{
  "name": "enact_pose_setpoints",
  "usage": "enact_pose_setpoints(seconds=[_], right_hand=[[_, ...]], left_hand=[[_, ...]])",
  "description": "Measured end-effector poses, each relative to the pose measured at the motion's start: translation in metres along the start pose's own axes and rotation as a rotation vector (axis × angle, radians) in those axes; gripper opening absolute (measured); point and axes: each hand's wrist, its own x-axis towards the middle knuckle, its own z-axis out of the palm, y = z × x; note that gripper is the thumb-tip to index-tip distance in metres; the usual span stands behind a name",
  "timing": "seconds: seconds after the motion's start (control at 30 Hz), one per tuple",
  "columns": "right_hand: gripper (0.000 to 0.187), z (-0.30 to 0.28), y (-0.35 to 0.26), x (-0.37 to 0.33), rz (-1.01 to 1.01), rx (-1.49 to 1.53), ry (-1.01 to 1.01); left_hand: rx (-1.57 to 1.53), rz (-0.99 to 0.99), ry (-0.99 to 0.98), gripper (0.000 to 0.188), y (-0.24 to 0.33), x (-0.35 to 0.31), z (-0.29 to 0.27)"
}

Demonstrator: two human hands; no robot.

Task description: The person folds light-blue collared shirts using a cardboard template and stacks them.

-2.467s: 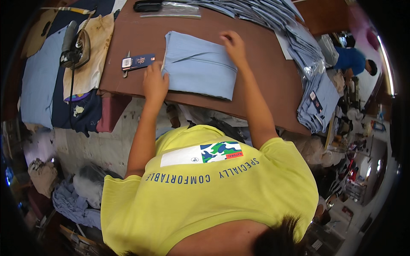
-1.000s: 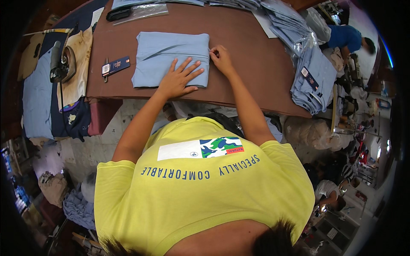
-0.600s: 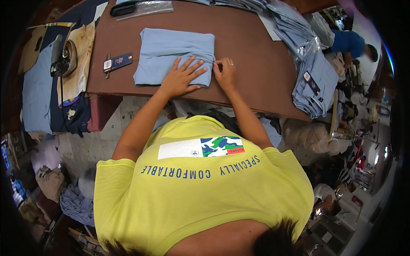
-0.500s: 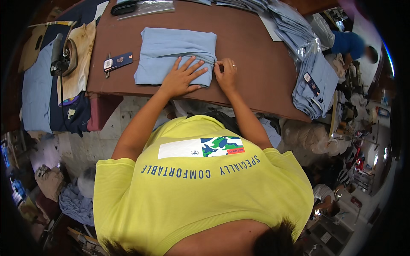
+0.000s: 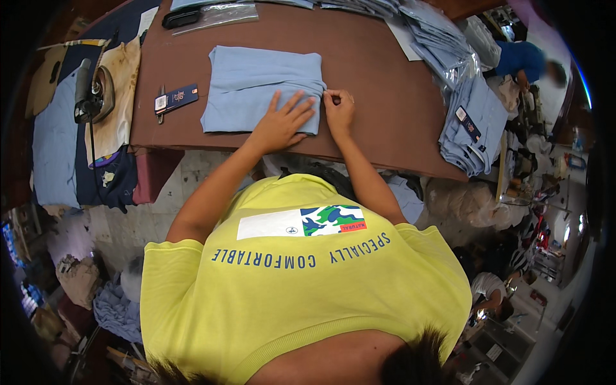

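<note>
A folded light-blue garment (image 5: 247, 74) lies on the brown-covered table (image 5: 385, 109), with creases running toward its right edge. My left hand (image 5: 281, 126) rests flat on its lower right part, fingers spread. At that right edge my right hand (image 5: 340, 112) is closed, thumb and fingertips pinching the cloth. Left of the garment lies a dark blue hang tag (image 5: 181, 97) on top of a slim metal tool (image 5: 161, 115), mostly covered, whose kind I cannot make out.
An iron (image 5: 86, 96) stands on a scorched cloth (image 5: 123, 83) at the left. Folded blue garments (image 5: 471, 119), one with a tag, sit at the table's right edge, beside plastic-wrapped ones (image 5: 436, 45). A person in blue (image 5: 516, 61) is beyond them.
My left hand has slid slightly right and toward me over the garment. My right hand keeps its pinch at the edge. The whole view has shifted a little.
</note>
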Motion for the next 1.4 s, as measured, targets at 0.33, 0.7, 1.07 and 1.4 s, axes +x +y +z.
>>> enact_pose_setpoints(seconds=[0.33, 0.7, 1.07, 1.4], right_hand=[[0.011, -0.003, -0.002, 0.002, -0.198, -0.248, -0.015], [0.009, 0.000, 0.003, -0.001, -0.259, -0.323, 0.024], [0.010, -0.001, -0.001, -0.002, -0.181, -0.295, 0.023], [0.011, -0.017, -0.015, -0.018, -0.163, -0.254, -0.092]], left_hand=[[-0.117, 0.024, 0.108, 0.040, 0.005, 0.007, 0.016], [-0.088, -0.190, -0.064, 0.017, -0.039, 0.132, -0.002], [-0.160, -0.185, -0.361, 0.027, -0.061, 0.155, 0.022], [-0.406, -0.286, -0.239, 0.025, -0.071, 0.137, 0.035]])
